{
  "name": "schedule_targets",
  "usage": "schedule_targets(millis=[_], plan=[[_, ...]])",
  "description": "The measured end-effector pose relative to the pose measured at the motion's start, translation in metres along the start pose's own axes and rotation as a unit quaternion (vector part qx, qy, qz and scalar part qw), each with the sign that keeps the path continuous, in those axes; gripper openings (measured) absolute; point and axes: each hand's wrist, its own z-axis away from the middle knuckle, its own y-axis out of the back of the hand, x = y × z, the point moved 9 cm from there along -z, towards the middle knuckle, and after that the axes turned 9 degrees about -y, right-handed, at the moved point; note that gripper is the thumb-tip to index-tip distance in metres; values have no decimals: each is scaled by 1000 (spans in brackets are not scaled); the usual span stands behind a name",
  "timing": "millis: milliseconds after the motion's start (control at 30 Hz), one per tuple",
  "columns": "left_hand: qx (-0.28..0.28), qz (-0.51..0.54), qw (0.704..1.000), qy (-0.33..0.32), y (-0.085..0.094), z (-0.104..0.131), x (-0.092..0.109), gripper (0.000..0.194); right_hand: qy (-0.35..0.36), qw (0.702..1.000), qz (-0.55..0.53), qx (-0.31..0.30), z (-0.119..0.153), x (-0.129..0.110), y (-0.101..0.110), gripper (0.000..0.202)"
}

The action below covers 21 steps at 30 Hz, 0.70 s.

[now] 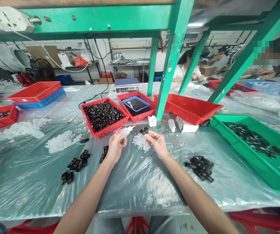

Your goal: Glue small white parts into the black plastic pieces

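The person's left hand [116,146] holds a small whitish bottle [124,133] above the table [132,191], between the red tray [110,127] and the right hand [156,142]. The fingers of this left hand are closed around the bottle's body. The bottle is tilted: its long axis goes from the lower left, inside the palm, to the upper right, and its thin yellowish tip points to the right and somewhat away from the person.

The right hand pinches a black item [144,131] between the thumb and the fingers, near the tip but apart from it. This item shows two dark lobes, which point away from the fingertips, up and to the left; it is not possible to tell if they are two pieces or one. The exact place of each finger cannot be told.

Under the black item lies a white heap [140,143] of small bits. To the right of the right forearm lies a pile of black pieces [200,167], near the green tray [242,154].
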Motion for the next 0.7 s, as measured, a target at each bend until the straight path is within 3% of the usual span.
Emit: schedule_targets(millis=[200, 700], plan=[[25, 77, 996, 34, -2, 2, -2, 34, 2, 1000, 11, -10, 0, 0, -3, 43], [40, -26, 999, -11, 12, -3, 3, 36, 3, 999, 29, -16, -1, 2, -4, 42]])
